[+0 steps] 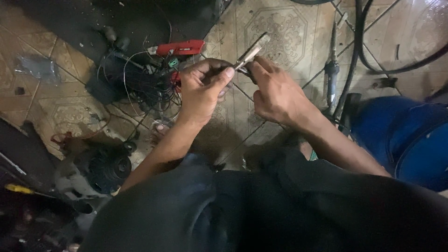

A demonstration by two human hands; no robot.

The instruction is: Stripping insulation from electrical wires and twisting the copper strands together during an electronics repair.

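My left hand and my right hand meet above the tiled floor. The right hand grips a metal pair of pliers whose jaws point up and away from me. The left hand's thumb and fingers pinch something small and dark at the base of the pliers; what it is stays hidden by the fingers. A tangle of thin wires lies just left of the left hand.
A red tool lies by the wires. A soldering iron and black cables lie at the right. A dark round motor part sits at lower left, a yellow-handled tool beside it. A blue-clothed leg is at the right.
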